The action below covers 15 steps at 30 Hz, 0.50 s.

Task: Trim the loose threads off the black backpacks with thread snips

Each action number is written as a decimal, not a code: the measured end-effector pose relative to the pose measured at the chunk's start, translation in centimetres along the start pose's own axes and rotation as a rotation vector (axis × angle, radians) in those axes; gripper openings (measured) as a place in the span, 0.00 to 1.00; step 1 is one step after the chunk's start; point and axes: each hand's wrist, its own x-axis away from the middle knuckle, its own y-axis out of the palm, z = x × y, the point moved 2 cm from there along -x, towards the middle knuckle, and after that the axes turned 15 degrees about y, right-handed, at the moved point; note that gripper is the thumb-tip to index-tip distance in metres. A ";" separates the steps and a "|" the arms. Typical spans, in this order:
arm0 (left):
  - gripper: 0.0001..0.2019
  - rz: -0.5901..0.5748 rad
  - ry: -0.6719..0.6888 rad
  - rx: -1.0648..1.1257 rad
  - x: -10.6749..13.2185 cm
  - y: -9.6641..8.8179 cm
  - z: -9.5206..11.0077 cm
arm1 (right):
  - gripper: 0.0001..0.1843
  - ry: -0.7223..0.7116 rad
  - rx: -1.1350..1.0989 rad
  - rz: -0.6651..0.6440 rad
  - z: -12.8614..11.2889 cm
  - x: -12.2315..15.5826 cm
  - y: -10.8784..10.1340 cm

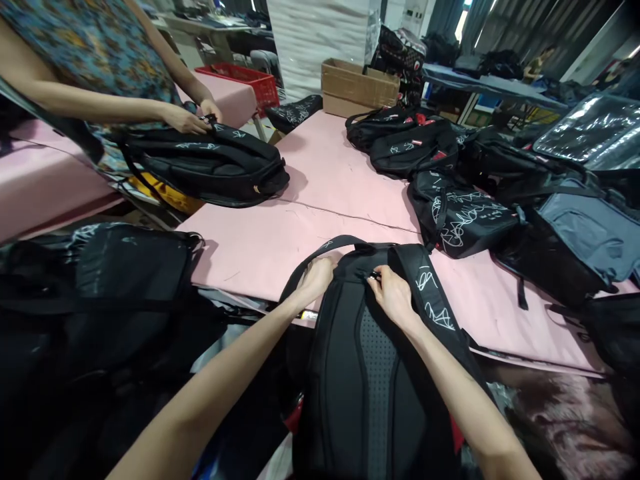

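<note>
A black backpack point(345, 373) stands tilted against the table's near edge, its padded back panel facing me. White scribbled lettering marks its right shoulder strap point(434, 300). My left hand point(319, 277) is closed on the backpack's upper left edge, beside the left strap, with its fingertips hidden behind the fabric. Near the top of the back panel, my right hand point(394, 295) is closed in a pinch. A small dark, shiny piece point(374, 275) shows at its fingertips, too small to name.
Across the pink-covered table point(325, 180), a co-worker's hands point(193, 119) work on another black backpack point(215, 167). Several black bags point(460, 213) crowd the right side. A cardboard box point(357, 87) sits at the back. More dark bags point(125, 267) are piled at my left.
</note>
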 end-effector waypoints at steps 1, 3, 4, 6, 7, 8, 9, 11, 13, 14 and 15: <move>0.09 -0.002 -0.010 -0.007 0.2 0.0 0.0 | 0.14 -0.008 0.060 0.015 -0.8 -0.6 0.2; 0.08 -0.006 -0.023 -0.015 0.5 0.1 0.0 | 0.12 -0.031 0.152 0.038 -2.3 -1.6 0.5; 0.08 -0.003 -0.031 -0.016 0.6 0.1 -0.1 | 0.11 -0.044 0.187 0.045 -2.9 -2.0 0.7; 0.10 0.011 -0.050 -0.013 0.6 0.3 -0.3 | 0.10 -0.070 0.244 0.047 -4.0 -2.6 1.0; 0.10 0.019 -0.058 -0.010 0.6 0.4 -0.5 | 0.09 -0.082 0.267 0.042 -4.4 -2.8 1.2; 0.11 0.028 -0.064 -0.005 0.5 0.6 -0.6 | 0.09 -0.096 0.289 0.035 -4.7 -3.0 1.3; 0.11 0.039 -0.068 0.001 0.4 0.8 -0.8 | 0.10 -0.111 0.310 0.029 -5.0 -3.2 1.5; 0.10 0.067 -0.076 0.018 0.2 1.1 -1.2 | 0.10 -0.144 0.352 0.021 -5.6 -3.4 1.7; 0.11 0.101 -0.085 0.041 0.0 1.3 -1.6 | 0.10 -0.183 0.393 0.015 -6.2 -3.6 1.8; 0.11 0.116 -0.087 0.054 -0.1 1.4 -1.8 | 0.10 -0.201 0.413 0.011 -6.4 -3.6 1.8; 0.11 0.128 -0.088 0.069 -0.2 1.5 -2.0 | 0.10 -0.219 0.431 0.006 -6.7 -3.7 1.8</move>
